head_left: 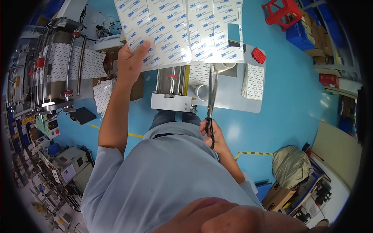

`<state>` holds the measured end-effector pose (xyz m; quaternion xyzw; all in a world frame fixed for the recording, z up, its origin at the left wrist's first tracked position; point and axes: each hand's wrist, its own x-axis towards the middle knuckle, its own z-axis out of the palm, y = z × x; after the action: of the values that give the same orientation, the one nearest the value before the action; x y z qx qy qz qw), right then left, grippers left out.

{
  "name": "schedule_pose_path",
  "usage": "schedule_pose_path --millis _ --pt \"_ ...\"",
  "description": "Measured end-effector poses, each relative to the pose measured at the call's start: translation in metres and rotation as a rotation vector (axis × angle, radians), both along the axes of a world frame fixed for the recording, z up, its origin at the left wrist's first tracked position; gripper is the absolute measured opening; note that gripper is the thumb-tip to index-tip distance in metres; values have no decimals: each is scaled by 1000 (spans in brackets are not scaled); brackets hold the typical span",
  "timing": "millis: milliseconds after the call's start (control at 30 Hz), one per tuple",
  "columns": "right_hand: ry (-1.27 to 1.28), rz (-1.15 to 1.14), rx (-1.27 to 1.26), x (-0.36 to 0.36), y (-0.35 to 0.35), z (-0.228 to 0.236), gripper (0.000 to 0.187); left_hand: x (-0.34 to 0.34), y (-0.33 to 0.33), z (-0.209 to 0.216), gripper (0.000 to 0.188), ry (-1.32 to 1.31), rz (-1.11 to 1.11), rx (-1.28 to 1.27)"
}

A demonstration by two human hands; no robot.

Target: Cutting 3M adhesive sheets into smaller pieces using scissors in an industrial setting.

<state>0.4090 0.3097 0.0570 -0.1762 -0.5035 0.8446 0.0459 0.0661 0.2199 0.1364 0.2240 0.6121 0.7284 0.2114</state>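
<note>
My left hand point(134, 60) grips the lower left edge of a large white sheet point(167, 35) with repeated blue print, its thumb lying on top. The sheet is raised above the worktable, and its upper edge runs out of the picture. Near its right side is a rectangular opening with blue floor showing through. In front of my body, my right hand point(213, 136) is wrapped round the black handles of a pair of scissors point(212, 91). The long metal blades point away from me, with their tips by the sheet's lower edge. They look close together.
Beneath the sheet stands a grey worktable point(229, 103) with a roller machine point(171, 101), a white roll core point(202, 92), a stack of printed sheets point(254, 82) and a red textured object point(258, 55). A larger roller machine point(68, 66) is at left; a red stool point(283, 13) stands far right.
</note>
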Motion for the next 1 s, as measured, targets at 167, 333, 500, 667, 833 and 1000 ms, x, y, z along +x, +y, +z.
schedule_pose_path --millis 167,333,500,667,833,1000 --pt "61 71 -3 -26 7 22 59 15 7 14 29 95 19 12" --pt "77 65 -61 -39 10 35 55 27 10 21 30 212 46 -34" --pt "85 60 -33 -43 9 44 49 30 8 17 31 201 48 12" --pt "79 46 3 -43 9 47 46 32 6 17 31 201 56 1" --pt "59 37 22 -40 7 46 36 35 6 20 32 144 28 17" --pt "22 40 12 -38 7 44 34 35 6 21 38 95 -41 -26"
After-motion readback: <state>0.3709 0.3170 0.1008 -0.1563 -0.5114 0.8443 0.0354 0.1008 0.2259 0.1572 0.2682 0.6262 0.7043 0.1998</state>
